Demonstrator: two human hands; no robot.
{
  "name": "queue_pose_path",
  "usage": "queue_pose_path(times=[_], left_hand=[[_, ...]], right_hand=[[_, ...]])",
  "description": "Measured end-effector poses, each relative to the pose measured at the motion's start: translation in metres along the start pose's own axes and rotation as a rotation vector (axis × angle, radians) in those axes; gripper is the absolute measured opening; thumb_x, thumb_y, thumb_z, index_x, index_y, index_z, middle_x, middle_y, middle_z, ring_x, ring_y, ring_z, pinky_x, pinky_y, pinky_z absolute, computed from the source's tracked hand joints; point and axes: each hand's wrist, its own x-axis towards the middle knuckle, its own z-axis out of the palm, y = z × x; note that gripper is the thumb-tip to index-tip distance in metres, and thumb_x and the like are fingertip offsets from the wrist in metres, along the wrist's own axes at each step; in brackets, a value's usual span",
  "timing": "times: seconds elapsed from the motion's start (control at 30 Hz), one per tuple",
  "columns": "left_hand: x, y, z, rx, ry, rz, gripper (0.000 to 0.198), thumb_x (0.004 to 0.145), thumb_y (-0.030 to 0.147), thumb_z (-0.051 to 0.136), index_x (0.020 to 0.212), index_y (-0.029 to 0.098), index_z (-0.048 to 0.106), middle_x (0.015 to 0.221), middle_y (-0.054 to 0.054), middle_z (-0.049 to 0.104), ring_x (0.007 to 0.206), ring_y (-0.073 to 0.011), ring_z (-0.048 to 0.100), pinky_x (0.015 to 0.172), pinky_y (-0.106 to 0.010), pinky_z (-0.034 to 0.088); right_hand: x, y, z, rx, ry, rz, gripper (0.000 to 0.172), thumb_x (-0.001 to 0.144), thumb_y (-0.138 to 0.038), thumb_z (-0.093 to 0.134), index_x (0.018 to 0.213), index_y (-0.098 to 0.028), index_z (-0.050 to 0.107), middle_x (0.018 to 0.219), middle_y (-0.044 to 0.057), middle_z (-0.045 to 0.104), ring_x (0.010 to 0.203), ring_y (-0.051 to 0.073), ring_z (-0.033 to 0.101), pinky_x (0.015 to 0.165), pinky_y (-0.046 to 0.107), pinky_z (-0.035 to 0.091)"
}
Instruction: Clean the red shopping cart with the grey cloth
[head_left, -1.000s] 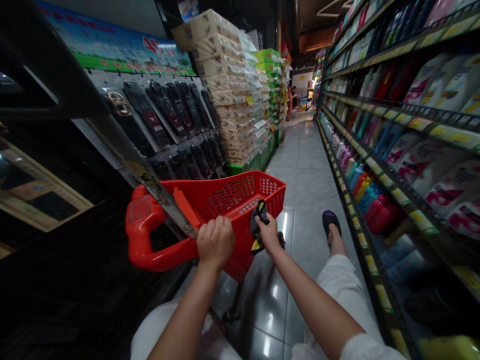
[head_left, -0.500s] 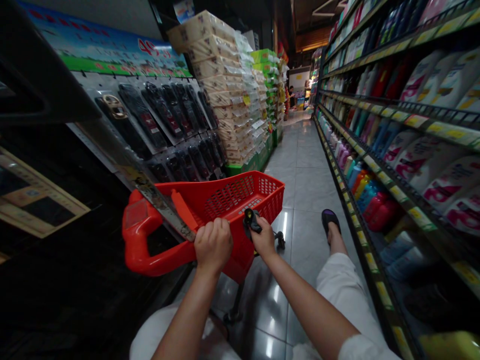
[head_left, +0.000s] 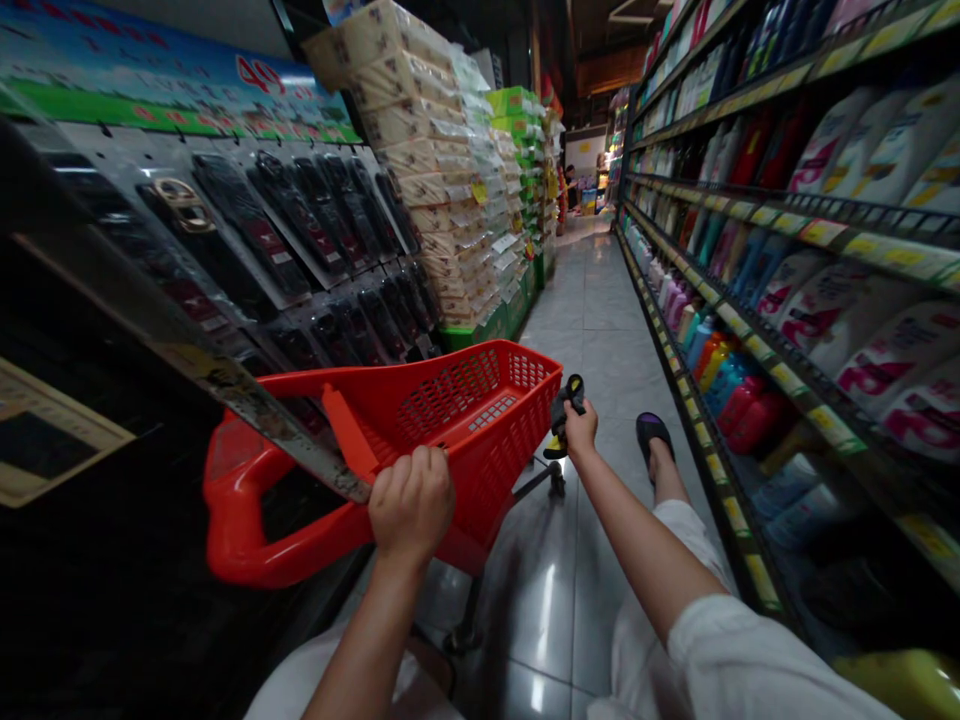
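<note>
A red plastic shopping cart (head_left: 480,410) stands in front of me in a shop aisle. My left hand (head_left: 411,505) is closed round the near rim of the cart and the end of a long saw blade (head_left: 225,375) that runs up to the left. My right hand (head_left: 579,428) is stretched forward beside the cart's right corner, closed on a small black and yellow tool (head_left: 564,405). My foot in a dark sandal (head_left: 654,437) is on the floor to the right.
Shelves of bottles (head_left: 795,300) line the right side. On the left hang black packaged goods on a pegboard (head_left: 300,240), then stacked tissue packs (head_left: 442,190). Shiny grey floor tiles (head_left: 592,320) run down the aisle.
My right hand has moved forward and right with the black and yellow tool, from the cart's near rim to its right corner. The cart and view have shifted left.
</note>
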Motion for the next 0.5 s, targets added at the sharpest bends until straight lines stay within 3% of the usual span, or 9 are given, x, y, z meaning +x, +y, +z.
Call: queue_pose_path(times=[0.17, 0.3, 0.43, 0.5], left_hand=[[-0.002, -0.002, 0.000, 0.020, 0.012, -0.002, 0.031, 0.095, 0.015, 0.040, 0.071, 0.021, 0.059, 0.065, -0.005, 0.058, 0.068, -0.0211, 0.049, 0.067, -0.036, 0.026], [-0.002, -0.002, 0.002, 0.052, 0.041, 0.012, 0.029, 0.094, 0.015, 0.042, 0.071, 0.021, 0.058, 0.065, -0.004, 0.057, 0.068, -0.0209, 0.049, 0.067, -0.036, 0.027], [-0.003, -0.003, 0.005, 0.037, 0.057, 0.004, 0.028, 0.094, 0.015, 0.043, 0.071, 0.021, 0.058, 0.066, -0.005, 0.056, 0.069, -0.0214, 0.049, 0.066, -0.036, 0.027], [-0.004, -0.003, 0.005, 0.000, 0.049, 0.002, 0.027, 0.094, 0.016, 0.043, 0.073, 0.021, 0.059, 0.067, -0.005, 0.057, 0.070, -0.0214, 0.049, 0.066, -0.036, 0.026]], right_hand=[[0.006, 0.002, 0.020, -0.013, -0.044, -0.050, 0.033, 0.073, -0.041, 0.059, 0.094, -0.016, 0.063, 0.088, 0.007, 0.071, 0.083, 0.019, 0.062, 0.075, 0.031, 0.050], [-0.025, 0.023, 0.021, -0.080, -0.014, -0.033, 0.033, 0.069, -0.038, 0.055, 0.091, -0.016, 0.066, 0.085, 0.006, 0.071, 0.079, 0.020, 0.062, 0.074, 0.031, 0.049], [-0.066, 0.051, 0.012, -0.125, -0.103, 0.031, 0.025, 0.067, -0.038, 0.055, 0.077, -0.017, 0.066, 0.068, 0.001, 0.067, 0.064, 0.019, 0.059, 0.060, 0.028, 0.047], [-0.070, 0.053, 0.012, -0.124, -0.115, 0.007, 0.025, 0.070, -0.038, 0.054, 0.076, -0.017, 0.066, 0.064, 0.001, 0.065, 0.061, 0.018, 0.058, 0.058, 0.027, 0.046]])
